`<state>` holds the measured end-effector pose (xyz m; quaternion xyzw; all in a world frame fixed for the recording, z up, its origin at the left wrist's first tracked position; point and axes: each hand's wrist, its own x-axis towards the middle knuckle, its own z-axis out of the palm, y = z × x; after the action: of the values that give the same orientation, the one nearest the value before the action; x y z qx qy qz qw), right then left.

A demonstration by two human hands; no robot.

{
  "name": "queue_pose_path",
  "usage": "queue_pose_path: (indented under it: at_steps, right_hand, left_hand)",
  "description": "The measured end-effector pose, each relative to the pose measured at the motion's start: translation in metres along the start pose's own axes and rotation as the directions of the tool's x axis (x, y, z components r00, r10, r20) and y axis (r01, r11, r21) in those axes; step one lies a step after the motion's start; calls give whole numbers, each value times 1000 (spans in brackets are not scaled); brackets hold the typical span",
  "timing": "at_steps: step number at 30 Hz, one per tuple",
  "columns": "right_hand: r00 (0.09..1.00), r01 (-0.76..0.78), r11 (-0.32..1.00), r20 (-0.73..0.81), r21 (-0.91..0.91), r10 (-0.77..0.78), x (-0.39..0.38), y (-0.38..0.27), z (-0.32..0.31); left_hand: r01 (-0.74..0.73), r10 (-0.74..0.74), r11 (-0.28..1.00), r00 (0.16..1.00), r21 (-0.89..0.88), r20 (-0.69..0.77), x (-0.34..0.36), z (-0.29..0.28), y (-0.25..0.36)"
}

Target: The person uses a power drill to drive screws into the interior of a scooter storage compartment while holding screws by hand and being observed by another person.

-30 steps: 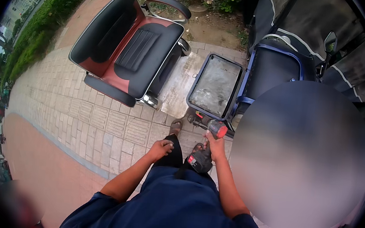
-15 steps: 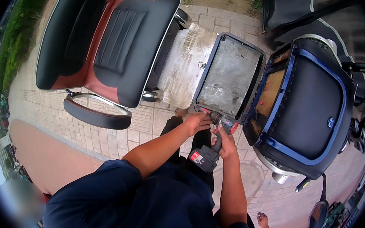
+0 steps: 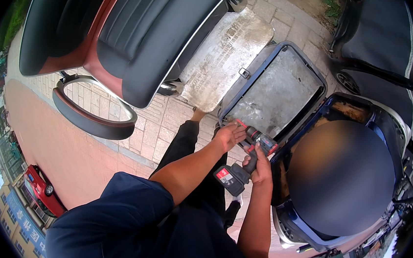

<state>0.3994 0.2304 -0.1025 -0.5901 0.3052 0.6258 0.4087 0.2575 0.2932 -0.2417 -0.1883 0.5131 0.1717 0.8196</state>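
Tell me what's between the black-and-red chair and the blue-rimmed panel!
In the head view, a worn, pale footplate lies between the chair and the panel.

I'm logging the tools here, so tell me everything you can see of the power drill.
The power drill looks plastic-bodied, black and grey with red accents. Its dark chuck and red front end point forward and leftward. The handle leads down to a bulky black battery pack with a red-and-white label. The right hand grips the handle; the left hand is by the front end, contact unclear.

Black-and-red cordless drill [image 3: 249,163], aslant, front end leftward
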Motion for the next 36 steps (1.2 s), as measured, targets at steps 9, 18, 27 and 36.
queue_pose_path:
  at_steps: [9,18,27,36]
  right_hand:
    - [983,-185,980,-29,-78,183,21,-18,-3]
    - [973,-231,972,-7,-43,231,23,-22,-1]
    - [966,-258,965,13,-41,258,28,-23,-5]
    - [950,-311,949,7,-48,311,47,-35,-11]
  left_hand:
    - [-90,93,983,996,-160,9,5,-8,-8]
    - [-162,150,975,985,-153,-82,5,-1,-11]
    - [-197,176,971,972,-132,-155,7,2,-16]
    - [-241,213,964,953,-114,-217,10,8,-16]
